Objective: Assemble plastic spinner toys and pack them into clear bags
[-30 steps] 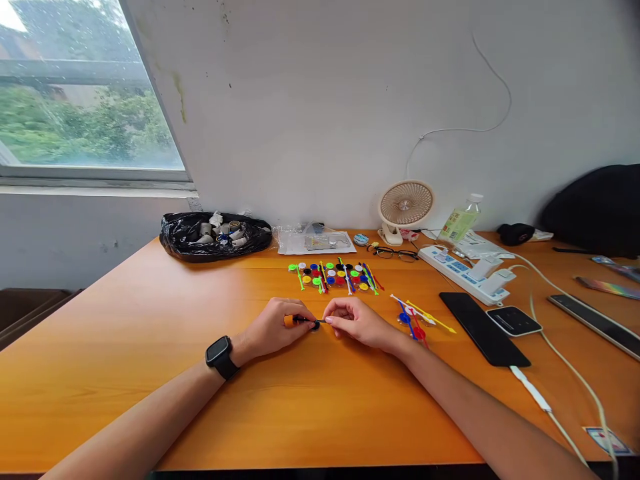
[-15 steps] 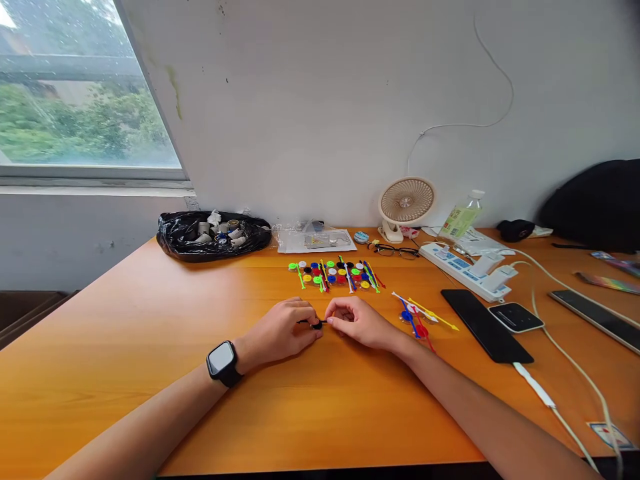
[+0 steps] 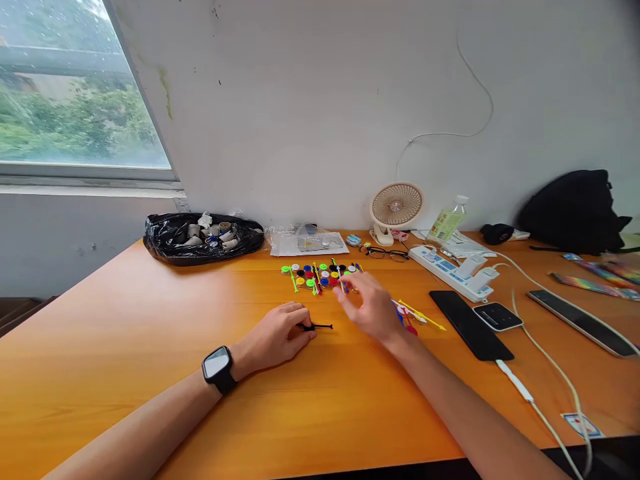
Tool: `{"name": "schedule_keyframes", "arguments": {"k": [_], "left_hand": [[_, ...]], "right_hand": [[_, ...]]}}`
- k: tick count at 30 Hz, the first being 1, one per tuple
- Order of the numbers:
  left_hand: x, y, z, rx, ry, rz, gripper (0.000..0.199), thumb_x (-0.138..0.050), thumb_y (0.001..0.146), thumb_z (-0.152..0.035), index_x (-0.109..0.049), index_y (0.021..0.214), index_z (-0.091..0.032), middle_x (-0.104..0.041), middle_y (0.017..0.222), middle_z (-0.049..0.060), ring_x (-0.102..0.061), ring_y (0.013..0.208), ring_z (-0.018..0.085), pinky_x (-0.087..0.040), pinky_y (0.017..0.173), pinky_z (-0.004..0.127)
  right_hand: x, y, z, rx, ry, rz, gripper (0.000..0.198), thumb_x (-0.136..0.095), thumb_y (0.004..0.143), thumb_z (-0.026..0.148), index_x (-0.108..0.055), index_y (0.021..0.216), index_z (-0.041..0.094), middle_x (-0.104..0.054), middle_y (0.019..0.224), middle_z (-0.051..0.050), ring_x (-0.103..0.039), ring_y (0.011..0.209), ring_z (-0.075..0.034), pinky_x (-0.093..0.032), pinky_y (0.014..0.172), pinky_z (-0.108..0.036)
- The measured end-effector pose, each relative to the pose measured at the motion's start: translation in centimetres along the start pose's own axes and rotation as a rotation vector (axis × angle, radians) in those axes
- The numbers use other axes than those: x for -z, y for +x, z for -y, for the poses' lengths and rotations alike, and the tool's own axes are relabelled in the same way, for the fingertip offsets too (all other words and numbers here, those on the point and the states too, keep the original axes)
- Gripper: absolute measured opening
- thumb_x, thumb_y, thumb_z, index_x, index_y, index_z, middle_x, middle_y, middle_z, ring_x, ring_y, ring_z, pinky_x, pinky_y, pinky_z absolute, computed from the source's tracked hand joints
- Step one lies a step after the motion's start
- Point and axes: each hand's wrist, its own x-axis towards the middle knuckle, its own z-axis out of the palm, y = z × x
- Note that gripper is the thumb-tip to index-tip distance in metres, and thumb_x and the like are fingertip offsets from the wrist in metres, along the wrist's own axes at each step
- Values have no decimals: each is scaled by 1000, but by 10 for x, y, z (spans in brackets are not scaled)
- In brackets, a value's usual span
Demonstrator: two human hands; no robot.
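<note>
My left hand (image 3: 275, 333), with a watch on its wrist, rests on the table and pinches a black plastic arrow spinner (image 3: 323, 327). The thin shaft sticks out to the right, while its other end is hidden by my fingers. Raised over the table, my right hand (image 3: 369, 308) has its thumb and forefinger apart, and nothing shows between them. Just beyond it lie rows of coloured discs and arrows (image 3: 311, 283), partly covered by the hand. A small group with a yellow arrow (image 3: 425, 315) lies to its right.
A black plastic bag (image 3: 165, 250) with grey rolls stands at the back left. Along the wall are a clear packet (image 3: 307, 245), glasses (image 3: 384, 253), a fan (image 3: 397, 205) and a bottle (image 3: 449, 221). On the right lie a power strip (image 3: 450, 273), a black phone (image 3: 467, 325) and cables.
My right hand has let go of the black arrow's shaft and moved up and right, its fingers spreading. My left hand keeps its pinch. The view has shifted slightly right.
</note>
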Motion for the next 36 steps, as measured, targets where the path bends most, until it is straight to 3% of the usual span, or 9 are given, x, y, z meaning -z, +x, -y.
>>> {"name": "schedule_keyframes", "arguments": {"k": [4,6,11,14,17,21,24,32,36], "left_hand": [[0,1,1,9,-27,-3,9,-67,97,-24,-61,91,-21,-67,92,3,-62,84,18,-49,74,29],[-1,1,2,2,-33,-3,11,-67,97,-24,-61,89,-21,-67,92,3,-62,84,18,-49,75,29],[-1,2,3,-6,-56,-2,13,-67,98,-26,-62,88,-20,-69,94,4,-63,85,17,-49,77,29],[-1,3,0,-15,-83,-5,14,-67,100,-31,-65,91,-21,-70,96,4,-64,86,17,-51,79,30],[-2,5,-4,-24,-93,6,13,-66,102,-34,-68,97,-22,-72,98,4,-66,90,19,-53,82,31],[-4,6,-4,1,-69,10,21,-69,99,-35,-67,118,-25,-74,112,6,-70,103,22,-56,93,36],[-4,3,0,46,-75,-14,52,-78,91,-39,-57,138,-29,-72,123,7,-70,110,25,-57,98,40],[8,2,0,19,-79,-79,76,-82,83,-36,-46,150,-26,-66,129,11,-62,119,29,-53,106,46],[14,2,-3,-3,-86,-118,69,-71,89,-30,-43,152,-27,-61,139,12,-55,129,31,-46,113,51]], "right_hand": [[39,12,-38,-273,-549,-190,58,-47,102,58,-60,138,14,-59,135,-24,-50,127,-45,-43,104,-62],[53,12,-62,-461,-668,-137,65,-39,103,59,-53,148,14,-52,145,-27,-43,134,-50,-40,102,-71],[65,8,-103,-781,-546,118,73,-26,103,65,-39,161,21,-37,159,-27,-35,144,-52,-40,102,-74],[62,9,-103,-716,-576,102,73,-27,103,65,-44,157,18,-39,158,-27,-38,143,-52,-41,102,-73],[54,13,-83,-447,-592,-55,65,-31,104,58,-57,144,12,-54,143,-26,-49,134,-45,-43,107,-61],[34,12,-37,-153,-248,-44,49,-40,106,55,-67,125,18,-69,122,-16,-66,106,-29,-50,95,-39],[20,3,-1,-147,-36,147,47,-46,104,60,-70,117,22,-74,108,-10,-63,70,-20,-48,69,-33],[7,-15,22,-247,-3,205,49,-53,100,64,-73,116,22,-80,100,-10,-73,88,-27,-47,73,-34],[10,-15,23,-302,256,382,53,-52,99,66,-72,119,21,-74,71,-5,-69,65,-23,-43,60,-31]]}}
